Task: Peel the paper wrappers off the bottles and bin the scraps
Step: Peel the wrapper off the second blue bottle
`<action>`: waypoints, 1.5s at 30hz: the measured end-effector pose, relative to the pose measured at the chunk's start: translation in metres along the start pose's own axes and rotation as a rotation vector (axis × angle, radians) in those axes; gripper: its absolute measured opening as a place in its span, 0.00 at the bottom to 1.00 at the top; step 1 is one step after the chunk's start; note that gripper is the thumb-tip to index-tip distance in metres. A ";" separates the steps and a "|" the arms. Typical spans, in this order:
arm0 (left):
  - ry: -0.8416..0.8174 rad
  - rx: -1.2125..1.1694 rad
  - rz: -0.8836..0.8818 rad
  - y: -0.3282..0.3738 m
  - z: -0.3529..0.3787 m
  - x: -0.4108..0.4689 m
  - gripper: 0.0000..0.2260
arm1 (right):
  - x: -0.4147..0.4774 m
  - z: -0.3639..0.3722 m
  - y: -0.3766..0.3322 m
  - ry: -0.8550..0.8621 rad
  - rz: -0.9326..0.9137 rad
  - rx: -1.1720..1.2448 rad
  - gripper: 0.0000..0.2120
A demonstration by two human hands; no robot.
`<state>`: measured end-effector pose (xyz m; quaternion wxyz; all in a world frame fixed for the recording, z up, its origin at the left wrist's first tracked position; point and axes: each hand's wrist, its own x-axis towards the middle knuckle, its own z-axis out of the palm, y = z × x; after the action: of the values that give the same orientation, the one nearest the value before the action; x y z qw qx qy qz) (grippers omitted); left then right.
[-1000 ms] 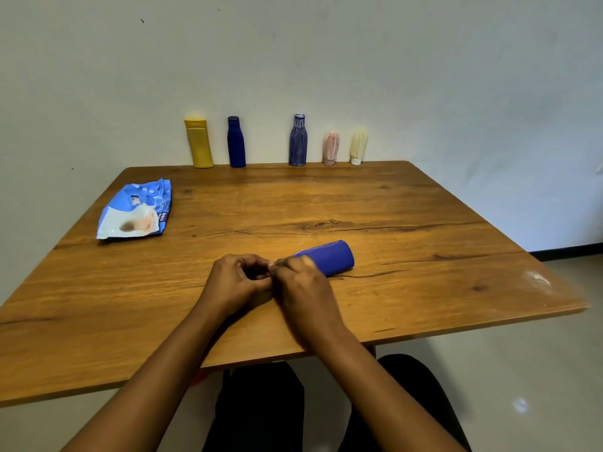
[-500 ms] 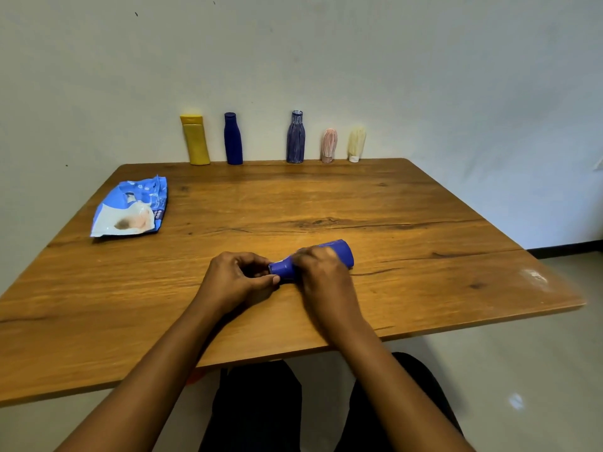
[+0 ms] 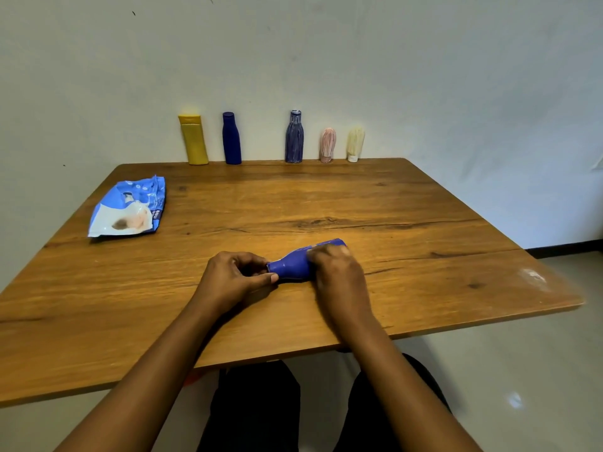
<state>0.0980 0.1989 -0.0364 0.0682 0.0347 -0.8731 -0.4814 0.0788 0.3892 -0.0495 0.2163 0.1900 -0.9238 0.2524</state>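
Blue bottle [image 3: 293, 264] lies on its side near the front of the worktop [image 3: 326, 197], your right hand [image 3: 337, 275] curled over its body, your left hand [image 3: 231, 278] pinching at the mouth end; paper or bare neck, I can't tell. Pin the body firmly and draw the wrapper edge off slowly, in one piece.

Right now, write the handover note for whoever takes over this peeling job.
Left grip: fingers curled at the neck of the blue wrapped bottle, thumb touching it.
Right grip: clamped over the bottle's body; the bottle lies on its side on the wooden table.
Done: no scrap visibly off yet.
Left: peel this one, then the five bottles standing at the far edge; no bin in view.
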 end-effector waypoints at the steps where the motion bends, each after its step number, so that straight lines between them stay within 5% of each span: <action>1: 0.000 0.018 -0.001 0.001 0.000 0.001 0.11 | 0.003 -0.005 0.014 0.030 0.072 -0.012 0.11; 9: 0.059 0.132 -0.001 -0.003 0.005 0.001 0.17 | 0.009 -0.012 0.030 0.059 0.133 -0.035 0.10; 14: 0.055 0.223 -0.006 -0.001 0.007 0.004 0.13 | 0.007 -0.011 0.032 0.078 0.132 -0.019 0.10; 23: 0.145 0.043 0.135 0.005 0.002 -0.009 0.15 | 0.004 -0.016 0.009 0.227 0.110 0.415 0.14; 31: 0.171 0.086 0.278 -0.001 0.003 -0.009 0.15 | -0.010 0.000 -0.039 -0.021 -0.216 0.165 0.19; 37: 0.161 0.093 0.274 0.001 0.003 -0.010 0.15 | 0.006 -0.015 -0.009 0.109 0.053 0.131 0.14; 42: 0.157 0.053 0.283 0.001 0.001 -0.010 0.14 | -0.009 -0.008 -0.044 -0.065 -0.247 0.093 0.19; 45: 0.147 0.072 0.267 0.001 0.002 -0.010 0.15 | -0.001 -0.014 -0.018 0.021 -0.088 0.123 0.15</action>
<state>0.1075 0.2027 -0.0374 0.1942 -0.0439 -0.8793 -0.4326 0.0917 0.3828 -0.0322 0.2248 0.2407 -0.8950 0.3009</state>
